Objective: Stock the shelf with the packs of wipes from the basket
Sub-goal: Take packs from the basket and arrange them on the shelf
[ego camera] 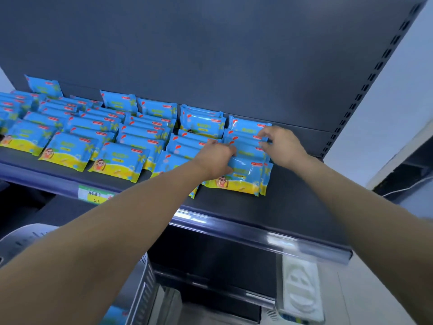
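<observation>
Several rows of blue-and-yellow packs of wipes [117, 161] lean on the dark shelf [293, 207]. Both my arms reach to the rightmost row [246, 174]. My left hand [216, 159] grips the left edge of the packs near the front of that row. My right hand [280, 144] pinches the top right corners of the packs further back in the same row. The basket [140, 289] shows at the bottom left, with a blue pack [116, 316] visible inside it.
A price label [95, 194] sits on the shelf's front rail. Bare shelf lies to the right of the last row, up to the perforated upright [365, 90]. A white packaged item [301, 292] lies on the lower shelf at the right.
</observation>
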